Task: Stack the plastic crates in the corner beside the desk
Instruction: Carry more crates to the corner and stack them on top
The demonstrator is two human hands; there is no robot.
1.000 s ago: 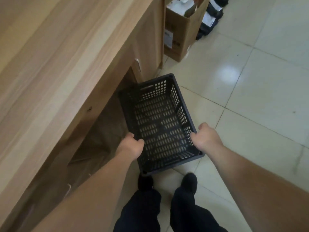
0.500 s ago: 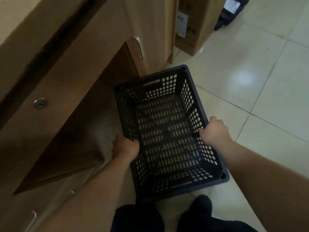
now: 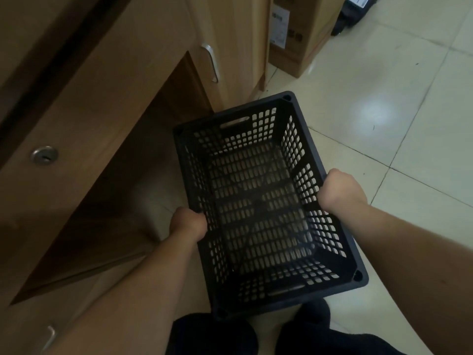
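Note:
An empty black perforated plastic crate [image 3: 258,201] is held open side up, just above the tiled floor in front of my legs. My left hand [image 3: 188,222] grips its left long rim. My right hand [image 3: 341,192] grips its right long rim. The crate's far end points toward the wooden desk [image 3: 107,80], whose dark knee opening lies to the crate's left. I cannot tell whether the crate's bottom touches the floor.
The desk has a drawer lock [image 3: 44,155] and a cabinet door with a metal handle [image 3: 212,62]. A cardboard box [image 3: 297,32] stands on the floor past the desk's end, with dark items [image 3: 354,8] behind it. Pale tiles [image 3: 384,124] stretch to the right. My dark trousers [image 3: 294,336] are below.
The crate has come lower and nearer to the floor, and my view has dropped with it. Both hands have slid from the near end to the middle of the long rims.

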